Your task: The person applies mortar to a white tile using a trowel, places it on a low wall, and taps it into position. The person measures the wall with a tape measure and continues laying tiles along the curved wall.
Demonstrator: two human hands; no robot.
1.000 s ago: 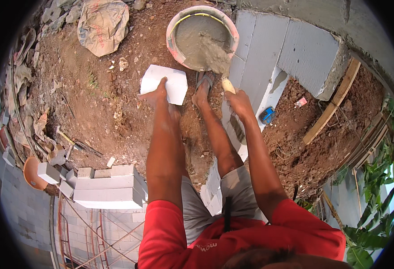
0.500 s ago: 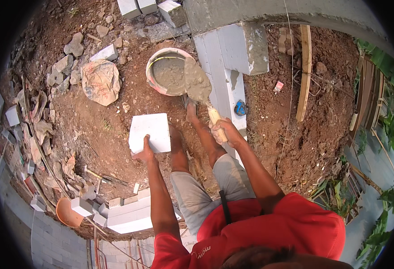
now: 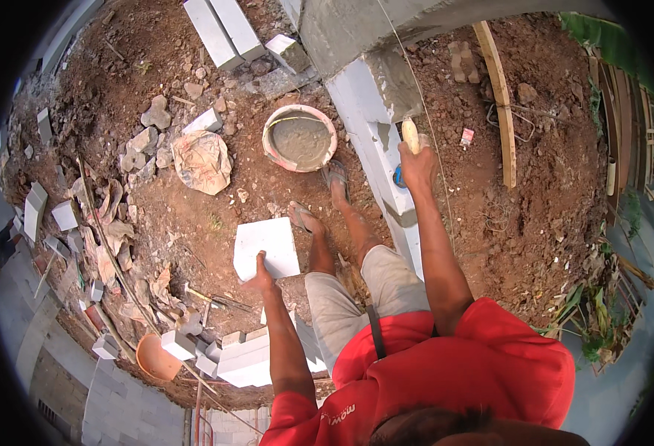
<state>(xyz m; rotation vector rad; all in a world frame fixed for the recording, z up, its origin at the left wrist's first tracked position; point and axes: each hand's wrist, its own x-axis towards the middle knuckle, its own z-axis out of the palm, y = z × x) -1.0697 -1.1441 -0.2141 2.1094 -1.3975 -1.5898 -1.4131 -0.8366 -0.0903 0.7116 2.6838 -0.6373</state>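
Observation:
In my left hand is a white lightweight block, held by its near edge over the dirt beside my legs. My right hand is closed on the pale handle of a trowel, whose blade is against the grey mortar at the upper end of the block wall; the blade is hard to tell from the mortar. A blue tool, probably a tape measure, sits on the wall, partly behind my right hand. A round bucket of wet mortar stands on the dirt left of the wall.
Concrete beam crosses the top. A taut string runs along the wall's right. Timber lies on the right soil. Crumpled sack, rubble, branches, orange basin, hammer and several blocks are on the left.
My right hand and trowel moved from over the bucket rightward and up to the wall's end; the mortar load is no longer visible above the bucket. The view has shifted; the block remains held.

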